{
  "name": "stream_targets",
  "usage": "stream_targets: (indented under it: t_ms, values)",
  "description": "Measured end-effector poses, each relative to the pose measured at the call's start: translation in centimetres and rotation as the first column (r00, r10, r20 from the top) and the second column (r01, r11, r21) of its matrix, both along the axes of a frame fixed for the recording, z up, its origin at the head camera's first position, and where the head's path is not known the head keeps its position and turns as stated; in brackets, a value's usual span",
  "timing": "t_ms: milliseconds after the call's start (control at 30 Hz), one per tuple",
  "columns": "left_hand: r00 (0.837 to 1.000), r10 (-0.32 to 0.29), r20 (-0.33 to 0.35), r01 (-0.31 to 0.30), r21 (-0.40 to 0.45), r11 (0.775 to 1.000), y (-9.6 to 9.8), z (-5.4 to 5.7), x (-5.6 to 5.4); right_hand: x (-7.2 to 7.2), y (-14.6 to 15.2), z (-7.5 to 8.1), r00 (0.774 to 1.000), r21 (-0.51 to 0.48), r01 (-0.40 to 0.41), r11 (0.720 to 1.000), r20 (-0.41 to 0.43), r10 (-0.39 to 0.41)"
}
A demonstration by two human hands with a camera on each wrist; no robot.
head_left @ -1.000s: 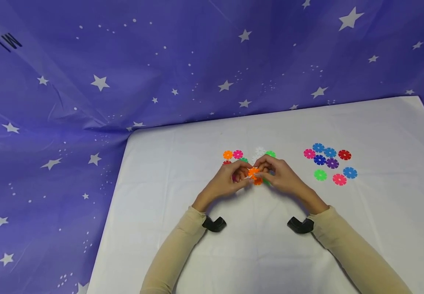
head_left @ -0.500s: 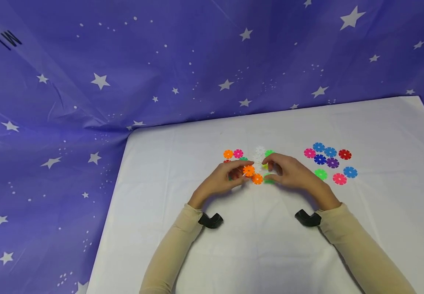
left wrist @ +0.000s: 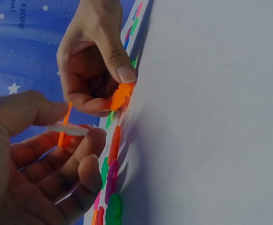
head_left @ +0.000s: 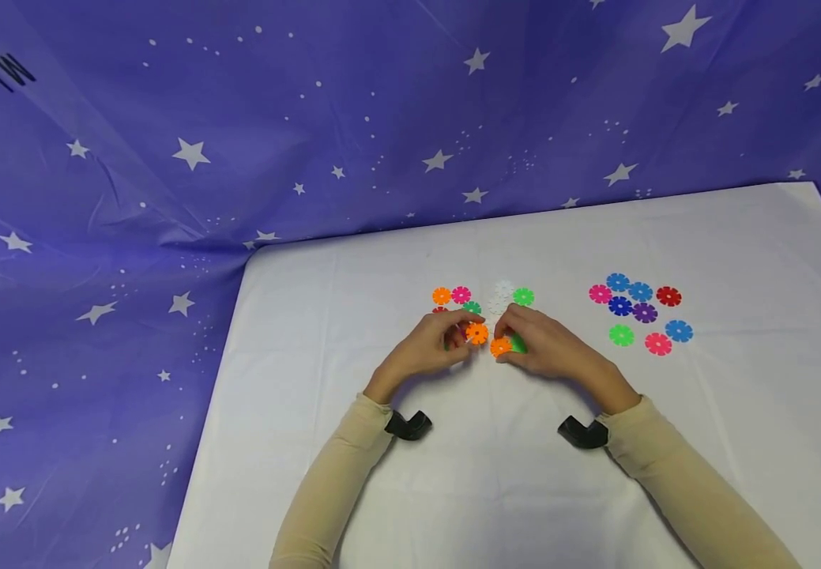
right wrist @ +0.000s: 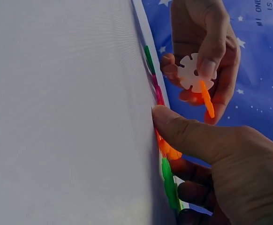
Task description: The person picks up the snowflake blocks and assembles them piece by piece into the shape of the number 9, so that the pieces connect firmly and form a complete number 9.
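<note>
In the head view, the left hand [head_left: 430, 344] and the right hand [head_left: 551, 344] face each other above the counter [head_left: 495, 490], which wears a white cloth. The left hand's thumb and fingers hold an orange disc [head_left: 477, 333] by its inner side. Just beside it, the right hand pinches a second orange disc [head_left: 500, 348] between thumb and forefinger; a green disc [head_left: 517, 343] shows partly beneath that hand. Small coloured discs [head_left: 461, 295] lie beyond the left hand, white discs [head_left: 503, 291] lie beyond the space between the hands, and a separate group of discs [head_left: 644, 313] lies well apart past the right hand. A black curved piece [head_left: 408, 425] sits at the left sleeve [head_left: 342, 474], and another at the right sleeve [head_left: 691, 474]. Behind hangs a purple backdrop [head_left: 353, 118] with stars.

In the left wrist view, the left hand holds a pale disc [left wrist: 68, 128] that crosses the first orange disc, seen edge-on. The right hand's thumb and curled forefinger grip the second orange disc near the cloth; whether it touches cannot be told.

In the right wrist view, the left thumb presses the pale disc's notched face, and the first orange disc juts from its edge. The second orange disc lies between the right thumb and fingers.
</note>
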State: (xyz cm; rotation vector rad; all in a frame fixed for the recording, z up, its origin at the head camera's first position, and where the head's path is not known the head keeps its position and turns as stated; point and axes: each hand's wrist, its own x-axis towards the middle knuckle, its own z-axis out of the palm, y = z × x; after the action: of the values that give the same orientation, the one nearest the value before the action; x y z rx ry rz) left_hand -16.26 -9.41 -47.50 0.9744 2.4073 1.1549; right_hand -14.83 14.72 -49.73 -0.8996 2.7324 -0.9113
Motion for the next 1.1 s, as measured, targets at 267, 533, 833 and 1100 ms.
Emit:
stream_targets:
  t_ms: [267, 533, 833, 1100]
  values:
    - [0.999, 0.02, -0.036, -0.02, -0.021, 1.0, 0.32, 0.12, 0.26, -0.09, 0.16, 0.43, 0.996, -0.115, 0.055, 0.992, 0.075, -0.047]
    - [0.992, 0.049, -0.116, -0.05, -0.009, 0.999, 0.57, 0.1, 0.27, -0.3, 0.04, 0.65, 0.999, -0.339, 0.037, 0.94, 0.022, -0.031]
    - [0.988, 0.063, -0.141, -0.067, -0.019, 0.998, 0.47, 0.61, 0.38, -0.22, -0.12, 0.67, 0.999, -0.4, 0.046, 0.915, 0.009, -0.046]
    - [0.987, 0.057, -0.152, -0.061, -0.027, 0.998, 0.34, 0.73, 0.25, -0.23, -0.16, 0.66, 0.999, -0.424, 0.041, 0.905, 0.003, -0.043]
